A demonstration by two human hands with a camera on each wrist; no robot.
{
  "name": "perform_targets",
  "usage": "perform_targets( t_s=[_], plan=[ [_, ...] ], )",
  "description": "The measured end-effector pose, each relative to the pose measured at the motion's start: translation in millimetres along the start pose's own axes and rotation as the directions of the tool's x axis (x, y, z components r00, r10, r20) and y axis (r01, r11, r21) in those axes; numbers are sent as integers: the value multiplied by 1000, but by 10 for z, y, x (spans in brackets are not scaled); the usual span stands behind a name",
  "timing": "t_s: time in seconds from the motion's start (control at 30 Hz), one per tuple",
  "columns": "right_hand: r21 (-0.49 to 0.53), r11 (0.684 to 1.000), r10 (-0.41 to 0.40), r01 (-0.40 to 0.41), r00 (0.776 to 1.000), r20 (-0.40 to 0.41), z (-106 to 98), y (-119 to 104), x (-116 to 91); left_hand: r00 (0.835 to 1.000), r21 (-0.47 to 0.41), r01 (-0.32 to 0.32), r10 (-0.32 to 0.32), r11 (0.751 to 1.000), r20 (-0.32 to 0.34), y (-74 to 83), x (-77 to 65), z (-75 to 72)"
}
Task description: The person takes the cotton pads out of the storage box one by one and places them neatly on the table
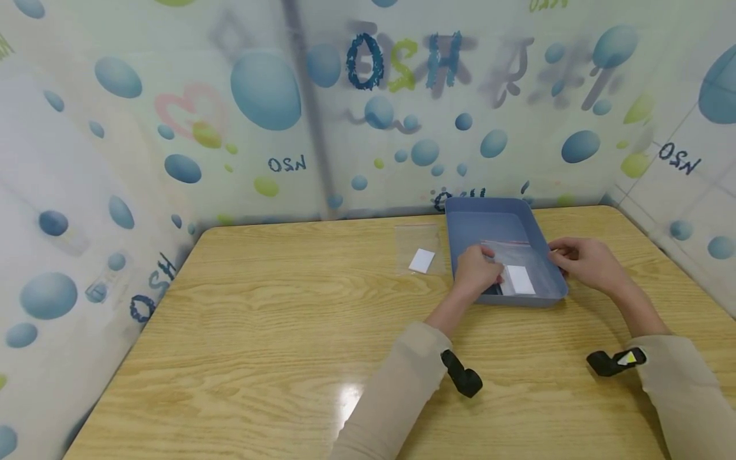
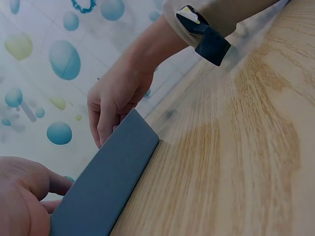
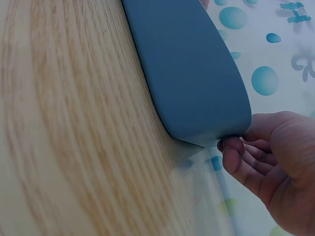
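Note:
A blue-grey plastic tray (image 1: 489,220) stands near the back right of the table. Inside it lies a clear zip bag (image 1: 506,252) with a white card (image 1: 520,280) in it. My left hand (image 1: 476,273) reaches over the tray's left wall, its fingers pinching the left side of that bag; the tray wall hides the fingertips in the left wrist view. With thumb and fingers my right hand (image 1: 586,262) pinches the tray's right rim, and the right wrist view shows this grip at the tray wall (image 3: 192,73). Something dark lies under the bag, mostly covered.
Left of the tray, a second clear zip bag (image 1: 408,246) with a white card (image 1: 422,260) lies flat on the wooden table (image 1: 259,319). A patterned curtain (image 1: 345,160) hangs right behind the table's back edge. More of it stands along the left side.

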State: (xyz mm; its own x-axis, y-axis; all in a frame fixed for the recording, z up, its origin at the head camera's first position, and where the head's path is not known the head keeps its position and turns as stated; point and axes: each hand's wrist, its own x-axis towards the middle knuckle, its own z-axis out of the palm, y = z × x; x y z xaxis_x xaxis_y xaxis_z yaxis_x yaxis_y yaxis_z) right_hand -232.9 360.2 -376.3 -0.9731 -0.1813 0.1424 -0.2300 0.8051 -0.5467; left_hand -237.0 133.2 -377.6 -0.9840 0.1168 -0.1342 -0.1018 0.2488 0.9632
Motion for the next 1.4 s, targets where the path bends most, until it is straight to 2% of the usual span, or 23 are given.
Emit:
perform_targets(
  t_s=[0.1, 0.53, 0.9, 1.07, 1.2, 1.4],
  plan=[
    [-2, 1000, 1, -1, 1000, -1, 0, -2, -1, 999, 6, -25, 25, 1000, -20, -5, -3, 1],
    [0, 1000, 12, -12, 1000, 1, -3, -2, -1, 988, -79, -145, 139, 986, -73, -31, -5, -1],
    [11, 1000, 7, -7, 1000, 0, -15, -22, -13, 963, -2, -246, 244, 969, -110, -49, -30, -19],
    [7, 1000, -2, 2, 1000, -6, -19, -30, -17, 954, -12, -277, 273, 961, -124, -53, -42, -19],
    [5, 1000, -5, 5, 1000, -9, -14, -31, -19, 951, -53, -288, 279, 956, -134, -54, -48, -26],
    [-4, 1000, -8, 8, 1000, -7, -3, -20, -19, 952, -162, -296, 276, 942, -133, -50, -66, -53]
  ],
)
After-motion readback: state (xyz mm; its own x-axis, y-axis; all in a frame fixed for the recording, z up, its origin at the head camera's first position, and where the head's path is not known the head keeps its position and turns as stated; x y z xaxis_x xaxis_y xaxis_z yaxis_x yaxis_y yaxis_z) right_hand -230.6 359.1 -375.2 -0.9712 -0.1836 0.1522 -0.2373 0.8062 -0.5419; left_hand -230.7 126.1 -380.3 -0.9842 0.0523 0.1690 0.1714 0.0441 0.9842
